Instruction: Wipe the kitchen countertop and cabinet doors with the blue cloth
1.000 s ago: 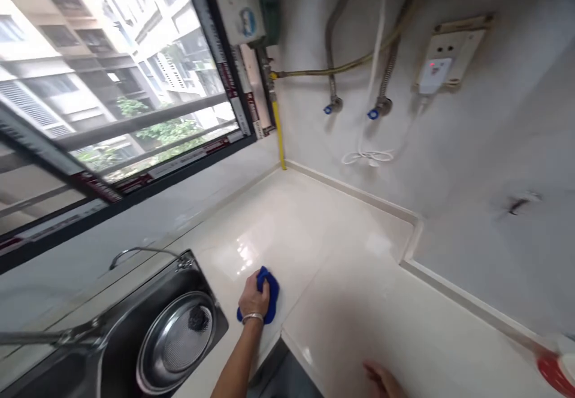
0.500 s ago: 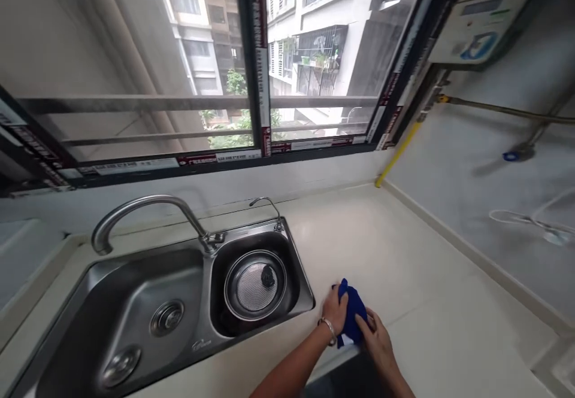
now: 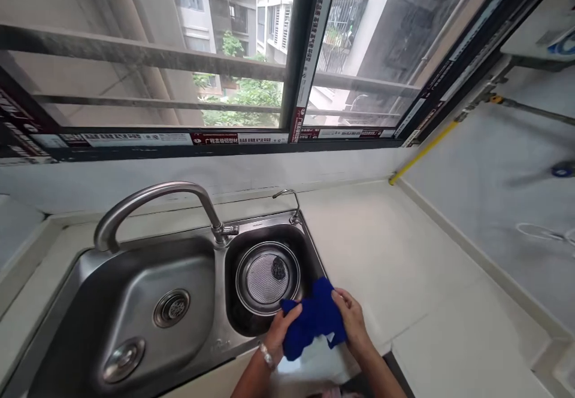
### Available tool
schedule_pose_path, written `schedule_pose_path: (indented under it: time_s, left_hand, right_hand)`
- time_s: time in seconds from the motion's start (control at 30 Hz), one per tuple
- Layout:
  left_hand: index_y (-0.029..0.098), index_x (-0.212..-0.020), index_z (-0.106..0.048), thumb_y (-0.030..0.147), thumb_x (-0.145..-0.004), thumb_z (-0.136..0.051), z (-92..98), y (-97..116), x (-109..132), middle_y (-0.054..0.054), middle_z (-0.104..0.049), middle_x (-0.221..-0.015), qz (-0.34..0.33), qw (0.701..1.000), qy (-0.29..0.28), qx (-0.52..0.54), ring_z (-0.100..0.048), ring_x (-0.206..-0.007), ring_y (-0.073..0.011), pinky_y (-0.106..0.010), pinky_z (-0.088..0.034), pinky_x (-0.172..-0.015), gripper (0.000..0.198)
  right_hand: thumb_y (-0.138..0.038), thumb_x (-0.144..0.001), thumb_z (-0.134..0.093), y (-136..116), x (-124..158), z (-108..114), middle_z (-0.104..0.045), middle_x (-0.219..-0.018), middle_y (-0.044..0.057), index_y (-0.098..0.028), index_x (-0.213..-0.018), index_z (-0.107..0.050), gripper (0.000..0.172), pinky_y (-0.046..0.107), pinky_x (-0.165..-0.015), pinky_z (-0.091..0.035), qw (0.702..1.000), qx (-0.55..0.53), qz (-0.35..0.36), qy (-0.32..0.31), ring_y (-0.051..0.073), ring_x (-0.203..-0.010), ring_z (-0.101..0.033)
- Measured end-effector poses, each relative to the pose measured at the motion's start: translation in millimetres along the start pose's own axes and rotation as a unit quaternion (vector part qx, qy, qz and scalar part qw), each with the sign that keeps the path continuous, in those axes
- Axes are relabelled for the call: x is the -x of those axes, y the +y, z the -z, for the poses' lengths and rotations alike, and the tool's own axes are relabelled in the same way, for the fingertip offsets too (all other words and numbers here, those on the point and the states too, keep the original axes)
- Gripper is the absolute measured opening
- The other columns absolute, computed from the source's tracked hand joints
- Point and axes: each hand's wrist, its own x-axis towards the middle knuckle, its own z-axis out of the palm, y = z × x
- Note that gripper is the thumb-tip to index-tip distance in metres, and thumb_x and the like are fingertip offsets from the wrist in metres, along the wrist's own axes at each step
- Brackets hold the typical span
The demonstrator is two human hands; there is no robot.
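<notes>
holding a blue cloth point(image 3: 314, 317) in both hands, hung between them in front of the near right corner of the right sink bowl point(image 3: 245, 321) and the counter point(image 3: 404, 254) beside it. clamped on its left end with the left hand point(image 3: 277, 329), thumb on top, other fingers mostly hidden; wearing a silver bracelet point(image 3: 266, 356) on that wrist. clamped on its right edge with the right hand point(image 3: 353, 320), apart from the left. contact of cloth with sink rim: cannot tell.

inside right bowl: round metal vessel point(image 3: 260, 281) with dotted base, dark scourer point(image 3: 279, 268) lying in it, towards the right. to the left: larger bowl point(image 3: 135, 302) with drain point(image 3: 172, 308). behind, near the divider: arched faucet point(image 3: 162, 188), spout to the left. at right bowl's far right corner: small thin tap point(image 3: 295, 218). farther back: dark-framed window point(image 3: 300, 105), greenery point(image 3: 251, 91) outside. running down to the counter's far corner: yellow pipe point(image 3: 424, 153).
</notes>
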Motion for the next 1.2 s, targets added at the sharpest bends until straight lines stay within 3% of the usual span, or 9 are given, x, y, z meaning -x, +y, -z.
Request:
schedule_pose_path:
  time_s: [0.23, 0.33, 0.43, 0.53, 0.6, 0.77, 0.87, 1.07, 1.2]
  left_hand:
    - [0.010, -0.134, -0.060, 0.028, -0.095, -0.057, 33.6, 41.2, 19.6, -0.014, -0.075, -0.112, -0.008, 0.948, -0.011, 0.317, -0.070, -0.109, -0.0285, -0.043, -0.052, -0.106, 0.043]
    - [0.013, -0.147, -0.050, 0.018, -0.092, -0.056, 30.9, 52.1, 23.1, -0.011, -0.075, -0.114, 0.000, 0.948, 0.014, 0.319, -0.071, -0.108, -0.0268, -0.043, -0.051, -0.107, 0.055]
    - [0.011, -0.147, -0.049, 0.032, -0.090, -0.068, 17.0, 56.8, 27.6, -0.014, -0.075, -0.113, 0.106, 0.954, 0.003, 0.282, -0.071, -0.107, -0.0310, -0.046, -0.055, -0.103, 0.064]
    - [0.007, -0.139, -0.056, 0.047, -0.089, -0.069, -0.1, 54.2, 32.5, -0.017, -0.076, -0.108, 0.160, 0.945, -0.004, 0.286, -0.072, -0.104, -0.0337, -0.047, -0.058, -0.097, 0.065]
    - [0.007, -0.130, -0.062, 0.046, -0.090, -0.068, -10.5, 52.0, 35.1, -0.015, -0.077, -0.100, 0.135, 0.950, 0.027, 0.279, -0.074, -0.097, -0.0319, -0.043, -0.061, -0.089, 0.056]
    - [0.007, -0.105, -0.069, 0.034, -0.092, -0.066, -33.2, 66.8, 42.4, -0.012, -0.077, -0.088, 0.099, 0.968, 0.082, 0.214, -0.075, -0.082, -0.0274, -0.035, -0.062, -0.074, 0.030]
    - [0.004, -0.109, -0.068, 0.030, -0.096, -0.059, -47.5, 85.9, 49.6, -0.015, -0.077, -0.095, 0.127, 0.968, 0.086, 0.200, -0.075, -0.090, -0.0283, -0.038, -0.062, -0.082, 0.030]
    - [0.005, -0.113, -0.067, 0.022, -0.098, -0.054, -65.1, 100.4, 49.9, -0.012, -0.078, -0.088, 0.118, 0.979, 0.113, 0.121, -0.076, -0.085, -0.0268, -0.039, -0.063, -0.085, 0.026]
    - [0.003, -0.114, -0.067, 0.025, -0.098, -0.056, -60.5, 100.1, 42.2, -0.012, -0.077, -0.082, 0.144, 0.979, 0.106, 0.102, -0.076, -0.084, -0.0277, -0.042, -0.061, -0.093, 0.030]
  right_hand:
    - [-0.072, -0.068, -0.078, -9.5, -1.8, -56.7, -0.058, -0.063, -0.002, -0.020, -0.082, -0.067, 0.055, 0.025, -0.053, -0.039, 0.995, 0.035, 0.037, -0.085, 0.012, -0.055, -0.048]
    - [-0.075, -0.071, -0.074, -6.6, -6.3, -54.5, -0.050, -0.058, -0.004, -0.021, -0.081, -0.065, 0.055, 0.024, -0.049, -0.031, 0.993, 0.069, 0.053, -0.083, 0.010, -0.052, -0.040]
    - [-0.074, -0.075, -0.071, -8.2, -7.2, -45.3, -0.052, -0.061, -0.004, -0.022, -0.101, -0.066, 0.058, 0.025, -0.051, -0.037, 0.989, 0.104, 0.051, -0.097, 0.013, -0.053, -0.045]
    - [-0.063, -0.077, -0.076, -9.3, -2.2, -37.6, -0.070, -0.097, 0.004, -0.026, -0.147, -0.044, 0.086, 0.034, -0.079, -0.054, 0.969, 0.140, 0.075, -0.191, 0.022, -0.087, -0.066]
    - [-0.054, -0.072, -0.083, -8.0, 1.5, -34.7, -0.063, -0.131, 0.010, -0.027, -0.155, -0.035, 0.099, 0.043, -0.103, -0.049, 0.942, 0.190, 0.121, -0.250, 0.029, -0.120, -0.060]
    - [-0.029, -0.079, -0.065, -14.0, -2.9, -23.4, -0.069, -0.119, 0.009, -0.022, -0.125, -0.067, 0.047, 0.041, -0.099, -0.049, 0.871, 0.312, 0.200, -0.322, 0.028, -0.109, -0.064]
    - [-0.021, -0.079, -0.053, -30.0, -14.6, -4.6, -0.072, -0.110, 0.006, -0.023, -0.116, -0.071, 0.041, 0.037, -0.095, -0.050, 0.856, 0.334, 0.249, -0.306, 0.023, -0.102, -0.066]
    - [-0.032, -0.081, -0.052, -63.1, -31.9, 31.8, -0.070, -0.104, 0.008, -0.021, -0.076, -0.071, 0.023, 0.037, -0.100, -0.045, 0.908, 0.255, 0.273, -0.192, 0.026, -0.112, -0.060]
    - [-0.038, -0.078, -0.051, -72.6, -30.5, 32.8, -0.056, -0.064, -0.002, -0.020, -0.068, -0.061, 0.023, 0.027, -0.067, -0.043, 0.959, 0.137, 0.130, -0.212, 0.016, -0.067, -0.052]
